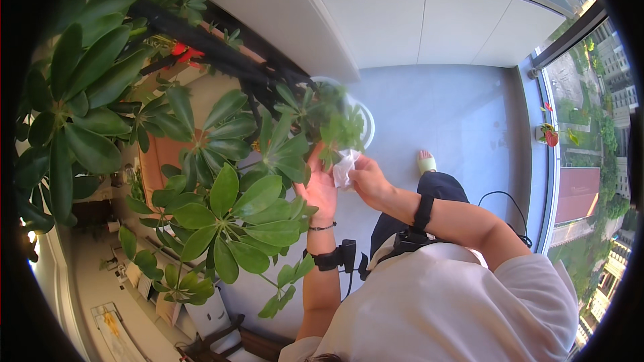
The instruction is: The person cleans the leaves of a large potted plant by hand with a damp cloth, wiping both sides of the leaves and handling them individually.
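Note:
My right hand [370,179] pinches a crumpled white tissue [345,167] and holds it beside the leaves of a tall green plant [226,218]. To its left is my left hand [318,193], palm turned up and fingers stretched out under a cluster of leaves [343,129]. Those leaves partly cover its fingertips, and whether a leaf rests on them is hard to make out. Black straps circle both forearms, and a thin dark bracelet [323,226] sits on my left wrist.
Behind the leaves a round white pot [368,125] stands on the grey floor. White cabinets [443,23] line the far side. At the right, a window has a small potted red-flowered plant [547,134] at its edge. A black cable [508,196] loops near my right elbow.

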`<state>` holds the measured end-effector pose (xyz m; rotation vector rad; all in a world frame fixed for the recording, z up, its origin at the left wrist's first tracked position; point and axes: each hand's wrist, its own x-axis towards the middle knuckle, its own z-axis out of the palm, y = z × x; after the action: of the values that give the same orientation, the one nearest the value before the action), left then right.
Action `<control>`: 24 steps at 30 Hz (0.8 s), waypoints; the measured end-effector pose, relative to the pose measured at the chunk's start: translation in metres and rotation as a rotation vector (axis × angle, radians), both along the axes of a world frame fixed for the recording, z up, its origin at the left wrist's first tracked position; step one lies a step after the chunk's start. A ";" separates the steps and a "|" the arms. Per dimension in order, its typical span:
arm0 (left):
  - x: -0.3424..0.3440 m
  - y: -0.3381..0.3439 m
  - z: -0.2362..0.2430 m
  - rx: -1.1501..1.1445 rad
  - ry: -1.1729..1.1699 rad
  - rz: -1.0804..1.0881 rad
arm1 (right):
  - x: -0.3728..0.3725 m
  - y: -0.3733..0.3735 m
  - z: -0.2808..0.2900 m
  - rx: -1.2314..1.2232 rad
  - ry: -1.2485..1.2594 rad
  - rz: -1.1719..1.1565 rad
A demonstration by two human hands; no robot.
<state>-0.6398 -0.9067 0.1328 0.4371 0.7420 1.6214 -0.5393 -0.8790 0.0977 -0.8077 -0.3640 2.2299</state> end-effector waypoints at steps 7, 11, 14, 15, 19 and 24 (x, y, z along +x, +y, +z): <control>-0.004 -0.005 -0.020 -0.071 0.084 -0.007 | -0.008 0.006 0.021 -0.031 -0.201 -0.027; 0.001 -0.007 -0.013 -0.071 0.084 -0.043 | -0.012 0.007 0.027 -0.006 -0.440 -0.006; 0.001 -0.008 -0.015 -0.072 0.000 0.000 | -0.011 0.008 0.022 0.072 -0.444 0.043; 0.002 -0.008 -0.013 -0.088 -0.044 0.018 | -0.009 0.008 0.026 0.105 -0.460 0.060; 0.004 -0.009 -0.005 -0.099 -0.070 -0.013 | -0.013 0.002 0.016 0.278 -0.422 -0.009; 0.006 -0.006 -0.002 -0.072 -0.072 -0.024 | 0.002 -0.006 0.005 0.328 -0.330 0.037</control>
<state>-0.6341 -0.9131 0.1303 0.3327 0.7353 1.5744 -0.5373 -0.8852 0.1025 -0.9911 -0.8838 1.9933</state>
